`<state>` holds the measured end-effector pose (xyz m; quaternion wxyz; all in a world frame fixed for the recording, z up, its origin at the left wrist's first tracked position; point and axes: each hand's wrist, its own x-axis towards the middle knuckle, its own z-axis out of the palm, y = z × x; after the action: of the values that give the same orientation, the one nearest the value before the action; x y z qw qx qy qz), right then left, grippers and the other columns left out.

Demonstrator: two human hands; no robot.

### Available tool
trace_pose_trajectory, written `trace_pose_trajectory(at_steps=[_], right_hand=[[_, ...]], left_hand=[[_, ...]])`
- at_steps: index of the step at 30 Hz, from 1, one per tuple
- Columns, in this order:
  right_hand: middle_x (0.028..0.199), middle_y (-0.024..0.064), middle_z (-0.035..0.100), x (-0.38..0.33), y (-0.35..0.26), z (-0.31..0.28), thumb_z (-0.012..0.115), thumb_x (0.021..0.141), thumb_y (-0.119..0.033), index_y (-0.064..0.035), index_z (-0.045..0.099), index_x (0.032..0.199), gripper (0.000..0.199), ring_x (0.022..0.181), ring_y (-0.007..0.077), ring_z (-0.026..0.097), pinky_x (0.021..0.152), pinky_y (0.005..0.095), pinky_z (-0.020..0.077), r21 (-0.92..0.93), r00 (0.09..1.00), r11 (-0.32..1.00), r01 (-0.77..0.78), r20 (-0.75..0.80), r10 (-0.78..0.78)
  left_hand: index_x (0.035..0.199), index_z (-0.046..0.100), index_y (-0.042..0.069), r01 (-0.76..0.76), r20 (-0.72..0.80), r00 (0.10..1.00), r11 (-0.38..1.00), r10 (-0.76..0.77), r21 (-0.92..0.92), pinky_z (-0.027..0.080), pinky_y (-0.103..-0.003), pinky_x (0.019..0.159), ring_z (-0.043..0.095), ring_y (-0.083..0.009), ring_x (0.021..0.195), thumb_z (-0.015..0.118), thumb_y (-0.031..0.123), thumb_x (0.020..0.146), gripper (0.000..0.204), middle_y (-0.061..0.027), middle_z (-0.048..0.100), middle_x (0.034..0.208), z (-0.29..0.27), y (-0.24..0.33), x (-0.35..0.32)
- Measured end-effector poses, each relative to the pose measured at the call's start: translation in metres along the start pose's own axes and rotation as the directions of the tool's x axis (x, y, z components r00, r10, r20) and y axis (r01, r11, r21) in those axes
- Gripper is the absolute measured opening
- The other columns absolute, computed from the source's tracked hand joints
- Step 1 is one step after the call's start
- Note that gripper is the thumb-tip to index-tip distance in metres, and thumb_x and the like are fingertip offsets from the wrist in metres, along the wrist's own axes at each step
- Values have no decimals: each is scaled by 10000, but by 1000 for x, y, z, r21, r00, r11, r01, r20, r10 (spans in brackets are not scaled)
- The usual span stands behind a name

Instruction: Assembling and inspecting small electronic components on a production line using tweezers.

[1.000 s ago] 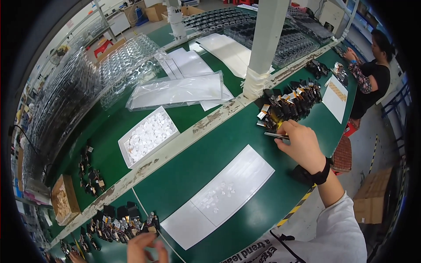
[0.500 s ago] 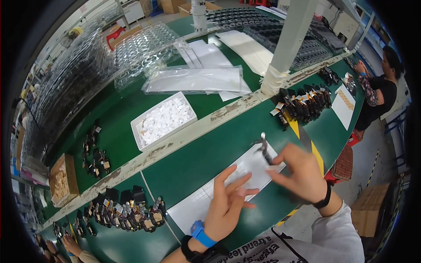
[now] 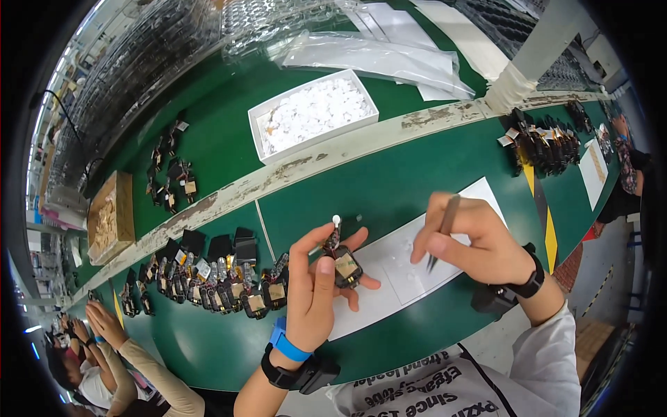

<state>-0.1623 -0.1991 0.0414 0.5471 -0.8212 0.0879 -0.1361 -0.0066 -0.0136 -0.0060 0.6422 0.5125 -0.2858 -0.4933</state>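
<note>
Tweezers of slim grey metal (image 3: pixel 450 215) are pinched between the thumb and fingers of the right hand (image 3: pixel 479 240), tips angled down over a long white sheet (image 3: pixel 399 288); whether they grip anything is too blurred to tell. The left hand (image 3: pixel 313 295) is clamped on a small black electronic assembly (image 3: pixel 349 274) with a tan square patch and a round white tip (image 3: pixel 337 219) at its far end. The two hands are apart, with the assembly held over the sheet's left part. On the green tabletop (image 3: pixel 417 160), a row of similar black assemblies (image 3: pixel 215 281) lies to the left, and a cluster of black parts (image 3: pixel 549 146) to the right. Beyond a chipped off-white beam (image 3: pixel 306 163), a white rectangular box (image 3: pixel 319 140) holds small white pieces (image 3: pixel 319 108).
</note>
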Motion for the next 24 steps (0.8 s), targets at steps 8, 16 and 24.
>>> trace_pose_trajectory(at_steps=[8,16,24], right_hand=[[801,123,649,3,15,15,651,819,-31,44,644,798,77,693,146,635,644,252,515,368,954,890,-270,-22,299],[719,34,601,-4,32,24,623,858,-46,-41,470,761,181,669,89,641,562,198,463,399,890,874,-278,-234,390],[693,3,566,-1,30,28,634,852,-47,-42,464,772,188,700,101,654,579,193,460,367,876,854,-369,-170,452]], left_hand=[[1234,260,70,-8,23,1000,997,10,-78,489,-243,554,646,-223,804,328,191,998,274,-283,429,1312,-8,-7,-4],[1262,202,133,-56,-10,998,998,56,4,494,-249,553,634,-215,809,413,-25,917,435,-336,371,1327,-6,-8,-3],[1194,190,125,-21,-47,999,1000,20,-20,539,-264,597,641,-216,841,468,-90,873,475,-340,364,1327,-5,-12,-2]])
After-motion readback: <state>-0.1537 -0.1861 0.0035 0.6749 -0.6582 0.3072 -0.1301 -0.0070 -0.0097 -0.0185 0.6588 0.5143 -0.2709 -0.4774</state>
